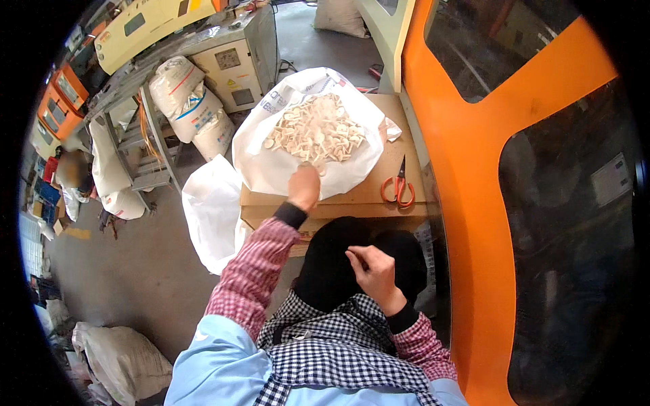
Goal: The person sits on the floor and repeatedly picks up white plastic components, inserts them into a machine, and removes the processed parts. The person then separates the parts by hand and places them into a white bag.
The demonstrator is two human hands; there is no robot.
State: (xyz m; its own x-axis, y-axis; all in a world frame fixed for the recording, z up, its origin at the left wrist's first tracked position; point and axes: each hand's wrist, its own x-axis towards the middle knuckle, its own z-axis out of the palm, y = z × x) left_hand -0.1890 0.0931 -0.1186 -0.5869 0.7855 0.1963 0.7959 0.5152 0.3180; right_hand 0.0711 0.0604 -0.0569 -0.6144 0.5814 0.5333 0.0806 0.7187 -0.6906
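A large white woven bag (254, 159) lies opened out on a cardboard box (267, 210), its rim folded down. Inside it is a heap of small cream-coloured pieces (318, 128) with round flat heads and short stems. My left hand (305, 187) reaches over the bag's near rim, fingers closed, with its fingertips beside a few loose pieces at the heap's near edge. Whatever those fingers hold cannot be made out. Above my lap, my right hand (376, 272) is curled with thumb and fingers drawn together; anything between them is too small to see. Red-handled scissors (399, 189) rest on the box's right side.
An orange machine (467, 169) with dark windows stands close on my right. A white bag (211, 213) hangs down the box's left side. Stacked sacks (189, 98), a metal rack (152, 139) and a grey cabinet (233, 64) stand farther left. Another sack (122, 358) sits at lower left.
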